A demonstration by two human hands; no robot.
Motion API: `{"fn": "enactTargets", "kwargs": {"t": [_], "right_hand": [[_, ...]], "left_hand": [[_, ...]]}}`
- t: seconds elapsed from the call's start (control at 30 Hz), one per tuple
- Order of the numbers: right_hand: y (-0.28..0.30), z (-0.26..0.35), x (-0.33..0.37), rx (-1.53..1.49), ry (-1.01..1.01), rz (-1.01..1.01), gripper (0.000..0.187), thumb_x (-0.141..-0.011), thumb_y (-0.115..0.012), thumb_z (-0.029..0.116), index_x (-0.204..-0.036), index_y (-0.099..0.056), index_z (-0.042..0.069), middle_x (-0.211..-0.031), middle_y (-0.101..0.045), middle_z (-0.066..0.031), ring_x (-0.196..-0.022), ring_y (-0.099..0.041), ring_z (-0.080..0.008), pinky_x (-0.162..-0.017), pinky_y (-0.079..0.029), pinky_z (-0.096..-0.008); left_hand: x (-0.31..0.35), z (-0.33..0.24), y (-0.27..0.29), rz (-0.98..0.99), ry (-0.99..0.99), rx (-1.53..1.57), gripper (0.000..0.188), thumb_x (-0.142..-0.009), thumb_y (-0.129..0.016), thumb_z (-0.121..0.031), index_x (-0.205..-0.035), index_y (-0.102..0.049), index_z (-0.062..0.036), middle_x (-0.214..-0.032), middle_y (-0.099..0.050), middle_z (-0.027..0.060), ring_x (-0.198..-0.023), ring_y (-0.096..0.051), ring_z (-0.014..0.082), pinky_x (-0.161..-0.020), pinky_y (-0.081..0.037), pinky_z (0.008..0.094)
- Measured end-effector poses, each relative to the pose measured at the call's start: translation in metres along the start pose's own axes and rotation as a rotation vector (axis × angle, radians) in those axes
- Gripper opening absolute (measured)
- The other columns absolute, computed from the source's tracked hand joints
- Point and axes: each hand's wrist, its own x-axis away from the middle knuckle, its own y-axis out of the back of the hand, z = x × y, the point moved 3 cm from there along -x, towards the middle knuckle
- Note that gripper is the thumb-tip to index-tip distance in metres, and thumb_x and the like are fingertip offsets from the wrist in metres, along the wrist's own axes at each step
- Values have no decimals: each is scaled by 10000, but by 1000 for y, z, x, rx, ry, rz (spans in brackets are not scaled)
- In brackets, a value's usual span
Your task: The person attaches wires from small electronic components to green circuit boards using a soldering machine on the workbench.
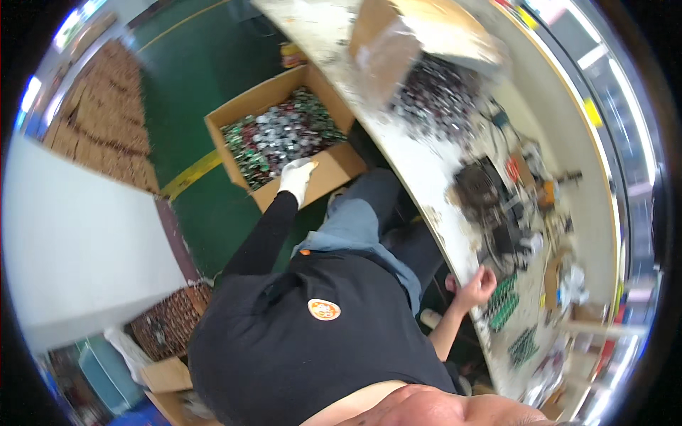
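My left hand (295, 179), in a white glove below a black sleeve, is at the near side of an open cardboard box (339, 165), with its fingers closed over the edge. Inside lies a heap of small shiny parts (280, 133), green, silver and dark red, too small to name. My right hand (477, 288) is bare and hovers by the front edge of the white workbench (433, 213). Its fingers are loosely bent and apart, and I see nothing in them. Close by lie green clustered parts (503, 302).
On the bench, a tipped carton in clear plastic (387, 60) adjoins a pile of small dark parts (437, 99). A dark motor-like machine (477, 186) stands farther along. Stacked brown trays (106, 121) and a white panel (92, 234) are on the left, beside green floor (181, 78).
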Motion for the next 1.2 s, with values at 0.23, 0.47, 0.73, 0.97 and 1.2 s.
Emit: {"fn": "enactTargets", "kwargs": {"t": [0.23, 0.47, 0.73, 0.97, 1.2], "right_hand": [[-8, 21, 14, 180, 240, 8, 275, -780, -739, 169, -953, -588, 20, -965, -592, -115, -938, -534, -282, -870, -392, -374], [1, 27, 18, 282, 408, 65, 308, -712, -758, 168, -928, -582, 38, -938, -594, -122, -910, -545, -316, -876, -374, -404], [33, 22, 1, -119, 143, 101, 234, -671, -753, 39, -844, -595, 34, -868, -600, -117, -840, -569, -289, -782, -432, -366], [117, -9, -27, -124, -68, -287, 120, -752, -665, -55, -820, -582, 0, -803, -599, -86, -756, -575, -205, -700, -452, -291], [182, -46, -57, 348, -292, -352, 144, -830, -657, 52, -953, -615, -12, -851, -631, -79, -779, -591, -162, -734, -472, -278]], "left_hand": [[76, -64, -151, 352, -450, -634, 316, -806, -695, -169, -1059, -633, 10, -969, -674, 122, -887, -637, 186, -800, -492, 298], [52, -57, -251, 414, -1022, -1135, 333, -741, -698, -195, -1041, -617, -77, -930, -625, 134, -898, -605, 303, -807, -484, 381], [-45, -28, -297, 510, -1161, -1705, 171, -812, -505, -34, -961, -586, -15, -888, -618, 143, -838, -576, 279, -791, -456, 342], [2, -49, -310, 416, -1254, -1569, 205, -893, -551, -158, -1004, -646, -15, -1014, -563, 210, -914, -576, 361, -786, -475, 405], [-3, -43, -312, 422, -1319, -1370, 207, -912, -551, -137, -1027, -609, 25, -1027, -570, 200, -919, -576, 342, -815, -466, 388]]}}
